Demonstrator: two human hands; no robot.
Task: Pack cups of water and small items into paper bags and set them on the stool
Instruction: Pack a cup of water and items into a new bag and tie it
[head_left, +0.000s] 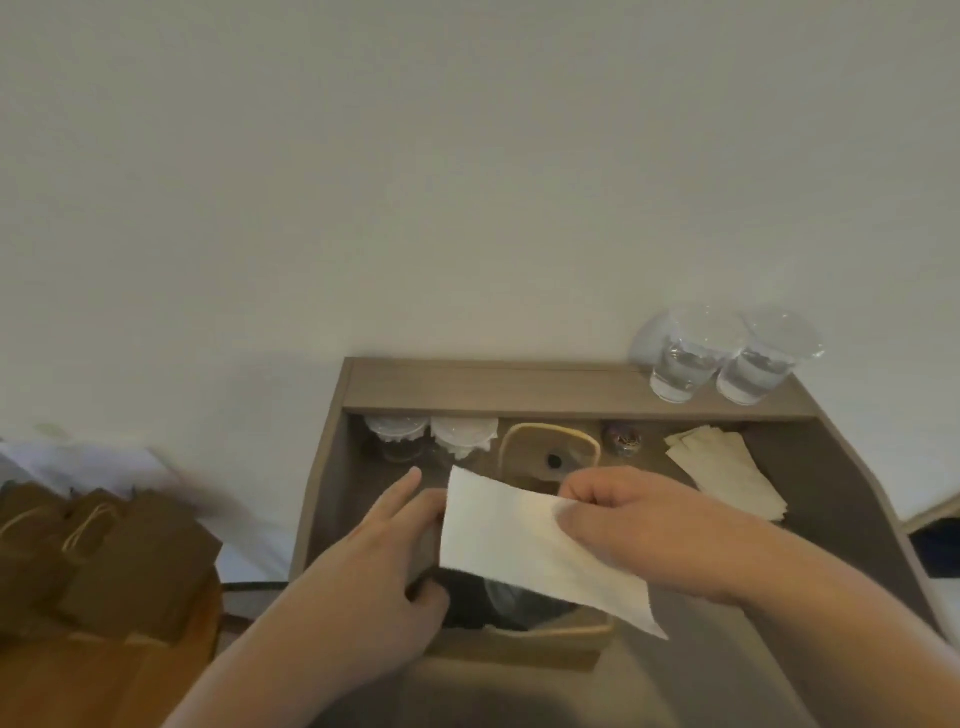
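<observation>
A brown paper bag (524, 647) stands open on the desk in front of me, with a clear cup (511, 597) partly visible inside. My left hand (387, 561) grips the bag's left rim, thumb inside. My right hand (639, 519) pinches a white paper napkin (524, 543) that hangs over the bag's mouth. Two clear cups of water (727, 364) stand on the desk's back ledge at the right. Packed brown bags (119, 556) with twine handles sit on the wooden stool (104, 675) at the left.
Along the desk's back wall (493, 389) stand two lidded cups (431, 439), a bag handle (550, 447), a small round item (623, 441) and a stack of beige napkins (727, 467). White bedding (88, 462) lies beyond the stool.
</observation>
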